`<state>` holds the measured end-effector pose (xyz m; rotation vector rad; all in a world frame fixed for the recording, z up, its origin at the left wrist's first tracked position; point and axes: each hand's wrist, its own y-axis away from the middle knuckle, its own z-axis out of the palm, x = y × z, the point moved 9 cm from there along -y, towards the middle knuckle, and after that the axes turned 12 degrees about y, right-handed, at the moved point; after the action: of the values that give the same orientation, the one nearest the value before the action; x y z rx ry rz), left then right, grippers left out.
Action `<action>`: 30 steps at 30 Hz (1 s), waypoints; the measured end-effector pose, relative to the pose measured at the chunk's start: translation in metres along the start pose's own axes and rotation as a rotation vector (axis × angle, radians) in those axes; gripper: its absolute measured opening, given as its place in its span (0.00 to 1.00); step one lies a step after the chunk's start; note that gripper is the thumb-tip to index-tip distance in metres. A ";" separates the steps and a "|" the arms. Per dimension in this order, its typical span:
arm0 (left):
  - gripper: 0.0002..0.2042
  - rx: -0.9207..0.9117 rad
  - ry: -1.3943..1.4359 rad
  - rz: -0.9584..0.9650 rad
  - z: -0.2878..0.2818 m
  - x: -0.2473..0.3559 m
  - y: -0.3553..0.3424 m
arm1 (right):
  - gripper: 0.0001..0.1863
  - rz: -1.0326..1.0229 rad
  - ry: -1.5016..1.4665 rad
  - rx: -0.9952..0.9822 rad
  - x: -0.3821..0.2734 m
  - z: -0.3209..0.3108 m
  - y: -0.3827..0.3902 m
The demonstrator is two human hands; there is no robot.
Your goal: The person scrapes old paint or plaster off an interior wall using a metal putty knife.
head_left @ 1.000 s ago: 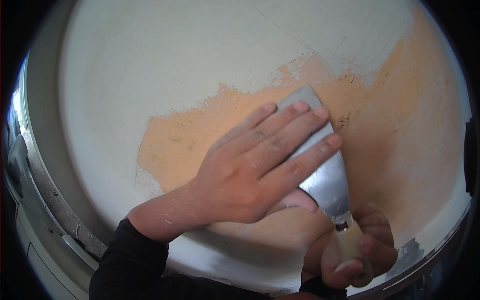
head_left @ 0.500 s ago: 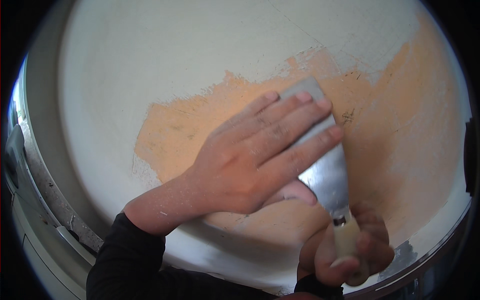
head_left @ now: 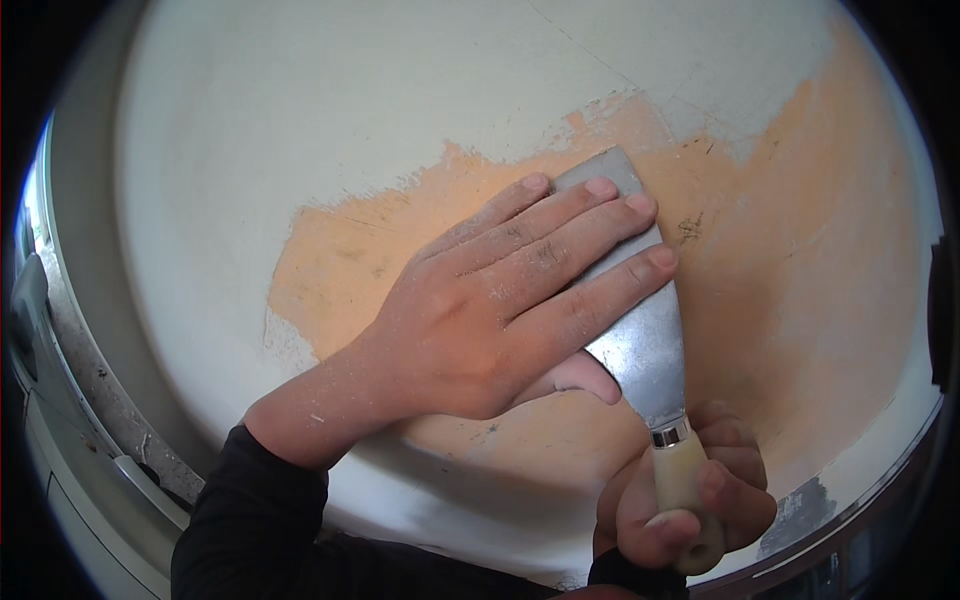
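A putty knife (head_left: 648, 360) with a wide metal blade and a cream handle lies slanted against the wall (head_left: 330, 110), its blade edge pointing up and a little left. My right hand (head_left: 735, 490) is wrapped round the handle at the lower right. My left hand (head_left: 490, 310) lies flat across the blade, fingers stretched out and slightly spread, pressing on it from above. Beneath the blade the surface is a bare orange patch (head_left: 330, 260) with ragged edges, bordered by pale grey-white coating. Part of the blade is hidden under my left fingers.
Grey ledge-like framing (head_left: 85, 330) curves along the left side, with debris in its groove. A dark-framed edge (head_left: 850, 540) with panes runs along the lower right, near a dark grey smudge (head_left: 800, 512). A thin crack (head_left: 580, 40) crosses the pale coating above.
Both hands and the putty knife have shifted slightly to the left, the blade a touch higher. My grip on the handle and the flat left hand stay the same.
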<state>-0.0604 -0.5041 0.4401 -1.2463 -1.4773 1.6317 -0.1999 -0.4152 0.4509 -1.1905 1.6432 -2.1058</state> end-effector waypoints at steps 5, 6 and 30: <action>0.35 0.031 -0.054 0.017 0.000 0.003 -0.001 | 0.16 0.091 -0.068 -0.048 0.008 -0.003 -0.002; 0.35 0.008 -0.010 0.011 0.002 0.003 -0.001 | 0.16 0.004 -0.060 -0.069 0.002 -0.005 -0.002; 0.37 0.041 -0.067 0.022 0.002 0.002 -0.006 | 0.15 -0.047 -0.044 -0.162 0.004 -0.002 -0.009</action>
<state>-0.0641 -0.5023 0.4453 -1.2001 -1.4671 1.7252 -0.2014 -0.4131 0.4605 -1.3261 1.8115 -1.9898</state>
